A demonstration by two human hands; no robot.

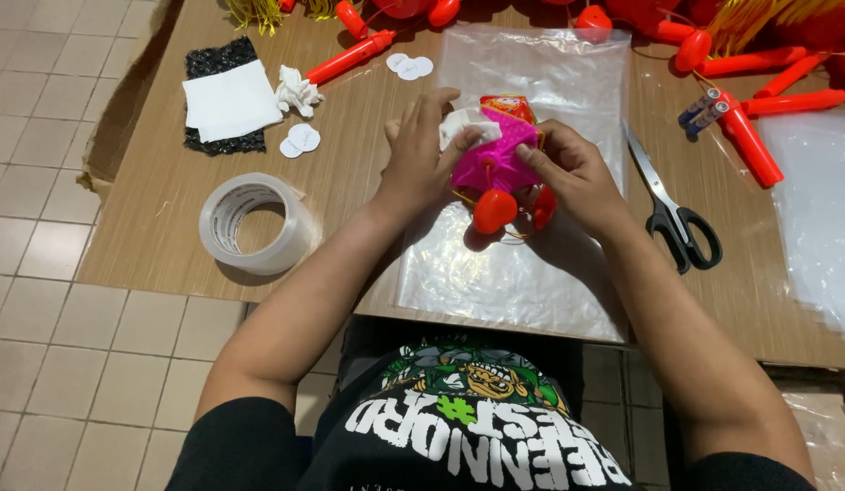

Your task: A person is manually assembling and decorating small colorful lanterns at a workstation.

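Left to right on the desk [168,245]: near the left edge we see one stack of white paper sheets [230,98] on one black mesh pad [213,62], and one roll of clear tape [255,224] standing near the front edge. Just right of the sheets lie one crumpled white wad [297,91] and two pairs of small white paper discs [300,140].

Our left forearm comes up from the front edge, angled right. The left hand [421,159] is arched, fingers clenched on a white tissue [463,123] pressed against the pink folded lantern [498,156]. The lantern sits mid-desk over one clear plastic bag [513,273], with two red round pieces [495,211] hanging below it and an orange printed bit on top.

The right forearm angles in from the right. The right hand [577,177] grips the lantern's right side, thumb on the pink surface.

Right of it lies one pair of black-handled scissors [673,214]. Farther right is a stack of clear plastic sheets [818,200]. Along the back edge are several red-orange plastic sticks [750,145]; we cannot count them exactly.
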